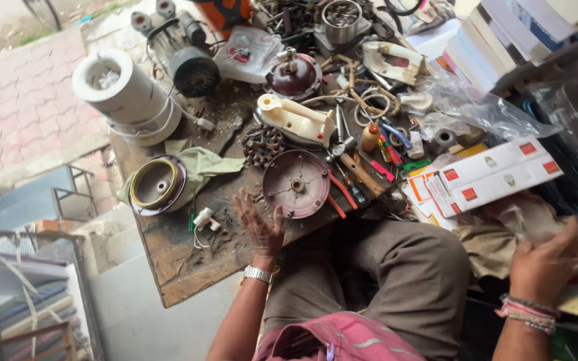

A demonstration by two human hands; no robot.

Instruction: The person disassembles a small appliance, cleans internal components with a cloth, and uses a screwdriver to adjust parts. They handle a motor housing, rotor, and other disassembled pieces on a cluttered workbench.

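**Open Hand on a Crowded Bench, Other Hand Off in the Rags**

The left hand point(261, 226) lay flat at the near edge of the wooden bench point(175, 267), palm down, its grip spread, fingers fanned and pinching nothing. Just ahead of the fingertips sat a round maroon metal disc point(296, 183) with a hub in the middle, not quite touching the hand. A small white plug piece point(203, 219) lay just left of the hand, among dust and grit.

Over on the far side, the right hand point(544, 264) hovered above a heap of tan cloth point(503, 234), well apart from the disc; its fingers curled loosely, though I could not tell if that grip closed on anything. Beside it lay flat white cartons with red squares point(490, 175).

Further out, red-handled pliers point(341, 190) rested against the disc's right rim. Behind the disc stood a cream iron body point(294, 120), and to its left a dark finned part point(263, 144). At the left end sat a ring-shaped coil housing point(157, 184) on green cloth point(202, 164), a white cylindrical casing point(128, 93) behind it, and a dark motor point(192, 67) further back.
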